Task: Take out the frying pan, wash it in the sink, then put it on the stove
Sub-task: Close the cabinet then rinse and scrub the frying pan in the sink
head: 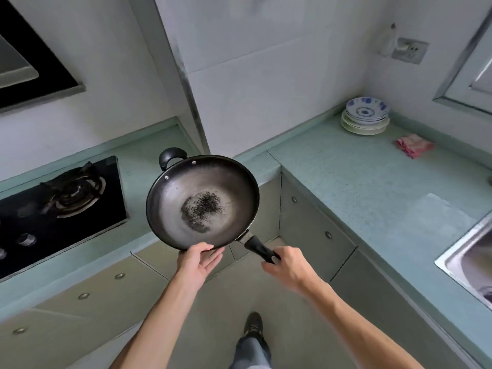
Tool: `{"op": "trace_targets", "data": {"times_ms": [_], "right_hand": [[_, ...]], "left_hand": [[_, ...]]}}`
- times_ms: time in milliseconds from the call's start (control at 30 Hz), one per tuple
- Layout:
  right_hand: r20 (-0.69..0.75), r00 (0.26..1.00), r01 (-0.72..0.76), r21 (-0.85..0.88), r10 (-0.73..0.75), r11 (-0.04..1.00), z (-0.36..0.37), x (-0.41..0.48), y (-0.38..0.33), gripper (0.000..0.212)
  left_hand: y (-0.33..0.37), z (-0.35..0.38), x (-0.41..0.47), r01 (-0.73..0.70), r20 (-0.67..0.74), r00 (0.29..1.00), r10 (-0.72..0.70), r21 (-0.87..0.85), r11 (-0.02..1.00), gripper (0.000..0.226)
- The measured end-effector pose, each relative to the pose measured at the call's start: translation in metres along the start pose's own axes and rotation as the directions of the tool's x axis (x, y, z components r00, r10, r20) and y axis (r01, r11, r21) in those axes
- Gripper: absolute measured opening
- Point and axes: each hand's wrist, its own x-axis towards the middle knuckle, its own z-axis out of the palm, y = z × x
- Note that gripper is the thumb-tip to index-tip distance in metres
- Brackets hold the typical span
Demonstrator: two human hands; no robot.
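Observation:
A dark frying pan [170, 203] with black specks in its middle hangs in the air in front of the corner cabinets. My right hand [288, 267] grips its black long handle [257, 247]. My left hand [199, 262] holds the pan's near rim, thumb over the edge and fingers under it. A small black loop handle [170, 155] sticks out on the far side. The black gas stove [61, 201] lies on the counter to the left. A corner of the steel sink [468, 259] shows at the right edge.
Stacked plates [364, 118] and a pink cloth [414, 145] sit on the teal counter [359, 182] at the back right. A range hood [32, 57] hangs top left. Cabinet doors with round knobs run below the counters. My shoe [253, 326] stands on the floor.

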Motion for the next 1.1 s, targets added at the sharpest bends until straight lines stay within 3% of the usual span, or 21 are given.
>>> {"op": "trace_targets", "data": {"times_ms": [167, 400, 700, 900, 1100], "right_hand": [[-0.103, 0.992, -0.074, 0.043, 0.078, 0.996, -0.033, -0.076, 0.059, 0.035], [-0.26, 0.945, -0.154, 0.18, 0.198, 0.972, -0.064, -0.162, 0.131, 0.036], [-0.377, 0.81, -0.289, 0.409, 0.449, 0.865, -0.101, -0.242, 0.213, 0.026], [-0.401, 0.696, -0.337, 0.55, 0.595, 0.765, -0.13, -0.286, 0.269, 0.023], [-0.436, 0.579, -0.374, 0.609, 0.689, 0.7, -0.164, -0.31, 0.323, 0.025]], "left_hand": [[-0.062, 0.04, -0.049, 0.026, 0.092, 0.995, -0.037, 0.116, 0.993, 0.012], [-0.137, 0.101, -0.094, 0.028, 0.215, 0.972, -0.093, 0.289, 0.957, 0.012], [-0.23, 0.195, -0.142, -0.008, 0.359, 0.912, -0.198, 0.498, 0.867, 0.016], [-0.301, 0.264, -0.169, -0.037, 0.448, 0.843, -0.298, 0.601, 0.798, 0.052], [-0.371, 0.331, -0.185, -0.067, 0.474, 0.786, -0.396, 0.702, 0.709, 0.051]]}}
